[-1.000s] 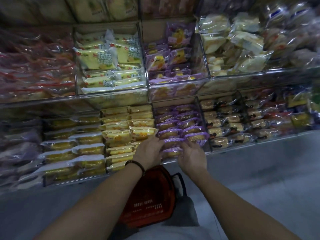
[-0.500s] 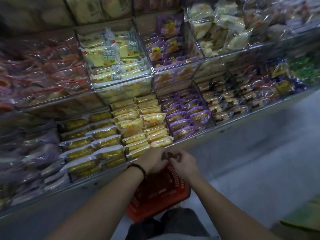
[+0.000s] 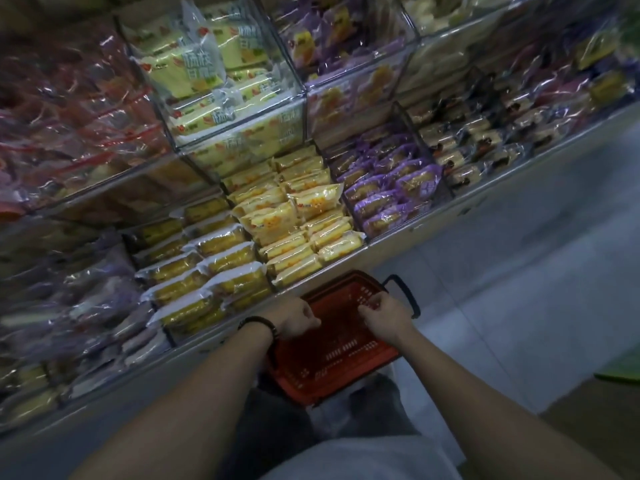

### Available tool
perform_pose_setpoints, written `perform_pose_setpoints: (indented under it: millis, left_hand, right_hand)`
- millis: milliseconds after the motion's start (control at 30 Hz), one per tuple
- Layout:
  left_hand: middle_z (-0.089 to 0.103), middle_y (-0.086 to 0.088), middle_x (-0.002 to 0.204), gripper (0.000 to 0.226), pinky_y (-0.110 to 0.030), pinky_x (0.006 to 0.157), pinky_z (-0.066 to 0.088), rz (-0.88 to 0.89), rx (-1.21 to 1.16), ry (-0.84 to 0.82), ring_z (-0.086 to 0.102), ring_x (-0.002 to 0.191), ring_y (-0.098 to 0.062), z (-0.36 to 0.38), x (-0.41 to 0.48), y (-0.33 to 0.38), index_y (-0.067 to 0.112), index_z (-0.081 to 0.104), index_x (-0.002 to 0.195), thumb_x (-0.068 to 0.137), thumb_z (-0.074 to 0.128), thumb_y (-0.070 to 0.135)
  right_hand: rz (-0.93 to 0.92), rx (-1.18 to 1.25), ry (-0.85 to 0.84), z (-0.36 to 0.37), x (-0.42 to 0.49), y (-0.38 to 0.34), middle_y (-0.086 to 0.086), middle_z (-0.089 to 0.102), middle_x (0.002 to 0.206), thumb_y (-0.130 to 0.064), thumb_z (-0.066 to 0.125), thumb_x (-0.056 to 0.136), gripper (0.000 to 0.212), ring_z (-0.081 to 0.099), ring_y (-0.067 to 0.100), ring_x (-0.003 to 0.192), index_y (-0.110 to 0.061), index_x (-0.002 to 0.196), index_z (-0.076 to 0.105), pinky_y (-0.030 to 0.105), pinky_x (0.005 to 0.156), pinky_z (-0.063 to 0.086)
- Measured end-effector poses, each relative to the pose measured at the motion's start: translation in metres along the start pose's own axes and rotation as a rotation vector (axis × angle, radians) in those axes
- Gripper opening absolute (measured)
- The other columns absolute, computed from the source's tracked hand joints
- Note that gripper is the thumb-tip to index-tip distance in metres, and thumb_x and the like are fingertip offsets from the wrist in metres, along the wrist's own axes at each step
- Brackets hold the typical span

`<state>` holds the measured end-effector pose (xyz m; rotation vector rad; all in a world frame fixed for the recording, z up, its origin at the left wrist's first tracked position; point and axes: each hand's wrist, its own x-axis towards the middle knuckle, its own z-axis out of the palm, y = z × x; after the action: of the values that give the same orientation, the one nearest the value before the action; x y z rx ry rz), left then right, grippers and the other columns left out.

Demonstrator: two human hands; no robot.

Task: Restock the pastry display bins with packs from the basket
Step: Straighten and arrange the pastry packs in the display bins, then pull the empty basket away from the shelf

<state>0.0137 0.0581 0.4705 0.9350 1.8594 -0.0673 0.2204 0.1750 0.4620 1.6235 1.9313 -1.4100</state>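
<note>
A red plastic basket [image 3: 332, 362] with a black handle sits on the floor below the display shelf; its inside shows no packs. My left hand [image 3: 294, 315] hovers over the basket's left rim, fingers curled, holding nothing. My right hand [image 3: 386, 315] hangs over its far right side near the handle, fingers bent and empty. Directly above, the lower bins hold purple pastry packs [image 3: 388, 194] and yellow pastry packs [image 3: 294, 220].
Clear acrylic bins [image 3: 304, 98] stack in two tiers, filled with yellow, purple, red and brown-wrapped pastries. More yellow-and-white packs [image 3: 204, 271] fill the bin left of the basket. Grey tiled floor [image 3: 519, 271] spreads to the right. My knees are just below the basket.
Both hands pulled back from the purple pack bin and dropped down over the red basket. The view swung down and tilted.
</note>
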Motion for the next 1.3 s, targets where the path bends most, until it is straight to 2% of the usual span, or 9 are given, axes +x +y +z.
perform_pose_setpoints:
  millis: [233,367,500,633,700,867,1033,1167,1300]
  left_hand:
    - [0.071,-0.001,0.113,0.026,-0.033,0.081,0.049,0.034,0.128,-0.120,0.065,0.104,-0.019,0.003,0.049,-0.073,0.022,0.070,0.107,0.101,0.062,0.046]
    - [0.069,-0.005,0.121,0.032,-0.033,0.086,0.050,0.007,0.039,-0.137,0.064,0.106,-0.023,0.026,0.072,-0.106,0.015,0.066,0.120,0.100,0.063,0.040]
    - [0.061,-0.008,0.131,0.044,-0.026,0.090,0.041,-0.047,-0.005,-0.167,0.060,0.115,-0.024,0.058,0.086,-0.126,0.012,0.053,0.142,0.104,0.061,0.033]
    - [0.056,-0.005,0.141,0.059,-0.036,0.110,0.046,-0.090,-0.020,-0.208,0.058,0.122,-0.024,0.094,0.127,-0.156,0.020,0.044,0.147,0.095,0.061,0.041]
    - [0.055,-0.006,0.144,0.059,-0.043,0.111,0.048,-0.094,-0.041,-0.134,0.058,0.123,-0.025,0.117,0.168,-0.179,0.024,0.047,0.142,0.089,0.066,0.039]
    - [0.059,0.005,0.117,0.037,-0.034,0.098,0.050,0.022,0.103,0.127,0.060,0.109,-0.018,0.137,0.211,-0.174,0.030,0.060,0.124,0.090,0.073,0.022]
    - [0.038,-0.014,0.161,0.094,-0.050,0.123,0.033,-0.026,0.165,0.224,0.039,0.148,-0.034,0.173,0.260,-0.201,0.012,0.028,0.163,0.086,0.078,0.032]
    - [0.036,-0.012,0.165,0.102,-0.051,0.127,0.018,-0.045,0.200,0.334,0.028,0.154,-0.034,0.194,0.275,-0.210,0.013,0.027,0.163,0.080,0.079,0.041]
    - [0.023,-0.005,0.172,0.100,-0.052,0.128,0.013,-0.072,0.149,0.321,0.017,0.158,-0.032,0.199,0.273,-0.203,0.021,0.027,0.165,0.083,0.079,0.044]
  right_hand:
    - [0.265,0.182,0.134,0.072,-0.022,0.015,0.000,0.067,0.106,-0.041,0.064,0.097,0.030,0.057,0.018,0.094,-0.015,0.112,0.067,0.023,0.081,0.039]
    - [0.400,0.355,0.174,0.146,-0.028,0.030,-0.004,0.075,0.106,-0.057,0.065,0.083,0.048,0.070,0.021,0.105,-0.018,0.110,0.073,0.029,0.085,0.050]
    - [0.504,0.527,0.162,0.207,-0.041,0.040,0.000,0.073,0.103,-0.045,0.071,0.091,0.032,0.067,0.021,0.099,-0.017,0.105,0.071,0.030,0.084,0.047]
    - [0.612,0.597,0.144,0.254,-0.024,0.078,0.002,0.076,0.095,-0.050,0.069,0.088,0.029,0.070,0.024,0.091,-0.021,0.092,0.069,0.039,0.084,0.057]
    - [0.657,0.582,0.152,0.272,-0.004,0.100,0.002,0.073,0.098,-0.055,0.065,0.088,0.037,0.069,0.026,0.096,-0.019,0.098,0.066,0.038,0.083,0.055]
    - [0.759,0.579,0.168,0.306,0.053,0.153,0.004,0.051,0.104,-0.041,0.061,0.101,0.034,0.057,0.027,0.099,-0.013,0.119,0.052,0.032,0.080,0.041]
    - [0.813,0.702,0.276,0.346,0.103,0.191,0.012,0.061,0.109,-0.048,0.064,0.098,0.047,0.061,0.027,0.087,-0.011,0.113,0.041,0.040,0.076,0.050]
    - [0.813,0.758,0.274,0.376,0.128,0.206,0.007,0.058,0.107,-0.036,0.067,0.100,0.044,0.065,0.033,0.105,-0.005,0.127,0.051,0.030,0.080,0.043]
    - [0.804,0.760,0.361,0.399,0.130,0.212,0.001,0.060,0.095,-0.029,0.061,0.102,0.014,0.055,0.017,0.074,-0.019,0.105,0.052,0.031,0.073,0.045]
